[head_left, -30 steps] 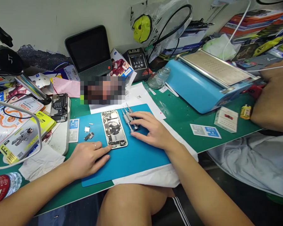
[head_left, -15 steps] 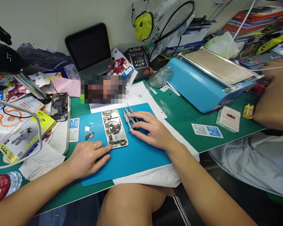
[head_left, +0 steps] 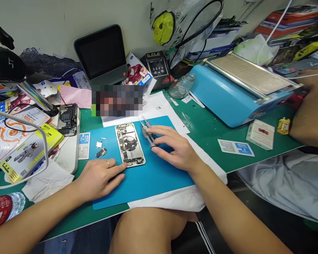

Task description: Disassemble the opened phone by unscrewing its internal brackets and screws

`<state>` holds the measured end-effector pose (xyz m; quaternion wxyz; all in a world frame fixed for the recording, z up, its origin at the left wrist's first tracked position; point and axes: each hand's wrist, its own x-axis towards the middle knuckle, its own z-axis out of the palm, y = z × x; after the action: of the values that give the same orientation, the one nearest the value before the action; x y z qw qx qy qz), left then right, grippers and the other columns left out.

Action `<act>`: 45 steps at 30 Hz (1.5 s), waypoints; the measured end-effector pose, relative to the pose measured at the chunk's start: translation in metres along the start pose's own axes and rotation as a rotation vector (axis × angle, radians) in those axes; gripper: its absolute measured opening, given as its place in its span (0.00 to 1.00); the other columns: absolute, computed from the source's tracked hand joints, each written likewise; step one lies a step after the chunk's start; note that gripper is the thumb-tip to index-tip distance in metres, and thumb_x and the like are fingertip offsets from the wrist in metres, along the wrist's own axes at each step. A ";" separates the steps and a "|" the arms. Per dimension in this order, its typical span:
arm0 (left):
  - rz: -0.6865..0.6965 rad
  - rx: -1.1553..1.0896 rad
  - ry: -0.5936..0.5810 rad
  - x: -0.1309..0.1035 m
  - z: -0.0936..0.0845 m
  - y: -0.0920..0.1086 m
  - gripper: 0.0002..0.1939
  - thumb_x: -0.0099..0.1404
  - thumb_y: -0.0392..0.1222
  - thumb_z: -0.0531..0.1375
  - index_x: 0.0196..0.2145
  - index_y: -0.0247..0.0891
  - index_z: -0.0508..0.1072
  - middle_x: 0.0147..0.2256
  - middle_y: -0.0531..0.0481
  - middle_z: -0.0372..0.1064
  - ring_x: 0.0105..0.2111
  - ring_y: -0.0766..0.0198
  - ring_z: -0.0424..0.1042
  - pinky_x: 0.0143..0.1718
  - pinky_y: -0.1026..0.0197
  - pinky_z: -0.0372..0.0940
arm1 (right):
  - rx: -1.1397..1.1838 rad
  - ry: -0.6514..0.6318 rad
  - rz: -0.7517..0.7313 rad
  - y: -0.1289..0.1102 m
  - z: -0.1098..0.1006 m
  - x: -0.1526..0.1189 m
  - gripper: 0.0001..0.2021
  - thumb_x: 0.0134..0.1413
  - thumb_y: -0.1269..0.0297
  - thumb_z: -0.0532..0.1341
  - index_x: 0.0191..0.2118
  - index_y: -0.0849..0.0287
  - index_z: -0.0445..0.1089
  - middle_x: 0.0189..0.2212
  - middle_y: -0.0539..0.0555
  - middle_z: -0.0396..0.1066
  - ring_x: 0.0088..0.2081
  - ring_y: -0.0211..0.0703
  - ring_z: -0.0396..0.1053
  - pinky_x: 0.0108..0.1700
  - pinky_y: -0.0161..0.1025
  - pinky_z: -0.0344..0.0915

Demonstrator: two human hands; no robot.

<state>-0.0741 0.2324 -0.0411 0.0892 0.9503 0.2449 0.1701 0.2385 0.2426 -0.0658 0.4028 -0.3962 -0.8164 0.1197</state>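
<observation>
An opened phone [head_left: 130, 144] lies on the blue mat [head_left: 148, 180], its inner parts showing. My left hand [head_left: 102, 178] rests on the mat with the index fingertip touching the phone's lower left corner; its fingers are spread and it holds nothing. Right of the phone, my right hand [head_left: 175, 148] has its fingers around the screwdrivers [head_left: 149, 133], whose thin tips point away from me. How many of them it grips is hard to tell. Small loose phone parts [head_left: 101, 152] lie left of the phone.
At the left are another opened phone [head_left: 67, 120], boxes [head_left: 29, 155] and a red-labelled bottle [head_left: 1, 210]. A screen device [head_left: 100, 53] stands behind. At the right are a blue machine [head_left: 222, 95], a white box [head_left: 260, 134] and another person's arm [head_left: 311, 109].
My right hand has shifted slightly right, and the screwdrivers under it have moved closer together. My left hand stays at the phone's corner. The view has shifted a little.
</observation>
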 end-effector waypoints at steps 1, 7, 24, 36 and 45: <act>-0.002 -0.001 -0.001 0.000 0.000 0.000 0.17 0.78 0.45 0.52 0.53 0.38 0.78 0.31 0.52 0.72 0.26 0.65 0.72 0.26 0.59 0.60 | 0.059 0.016 0.028 0.000 0.000 -0.001 0.02 0.62 0.67 0.66 0.39 0.54 0.73 0.56 0.59 0.77 0.62 0.56 0.72 0.63 0.59 0.71; -0.001 0.001 -0.003 0.001 0.000 -0.001 0.17 0.78 0.44 0.53 0.53 0.38 0.78 0.31 0.52 0.72 0.26 0.64 0.72 0.26 0.59 0.60 | 0.469 0.205 0.231 0.001 -0.002 -0.007 0.02 0.66 0.61 0.63 0.40 0.51 0.72 0.53 0.53 0.81 0.57 0.52 0.77 0.62 0.57 0.73; -0.002 0.005 -0.018 0.001 -0.001 0.000 0.17 0.78 0.44 0.53 0.54 0.38 0.77 0.32 0.52 0.72 0.26 0.65 0.71 0.25 0.60 0.59 | 0.277 0.469 0.380 0.009 0.006 -0.002 0.15 0.72 0.49 0.54 0.54 0.48 0.69 0.42 0.55 0.82 0.43 0.48 0.82 0.41 0.46 0.84; -0.004 0.003 -0.021 -0.001 0.000 -0.001 0.17 0.78 0.45 0.53 0.55 0.39 0.77 0.32 0.51 0.72 0.26 0.65 0.71 0.26 0.61 0.60 | -0.067 0.219 0.061 0.005 0.017 0.000 0.35 0.69 0.66 0.60 0.74 0.44 0.43 0.49 0.56 0.80 0.46 0.48 0.82 0.45 0.45 0.83; -0.007 0.003 -0.025 0.000 0.001 -0.002 0.17 0.78 0.45 0.53 0.55 0.38 0.77 0.32 0.51 0.72 0.27 0.65 0.72 0.25 0.61 0.61 | -0.136 0.213 -0.035 0.003 0.017 0.001 0.40 0.67 0.70 0.61 0.75 0.42 0.40 0.49 0.55 0.81 0.45 0.48 0.83 0.47 0.47 0.82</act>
<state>-0.0745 0.2343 -0.0424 0.0917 0.9516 0.2475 0.1576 0.2266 0.2475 -0.0773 0.4615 -0.4187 -0.7820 0.0142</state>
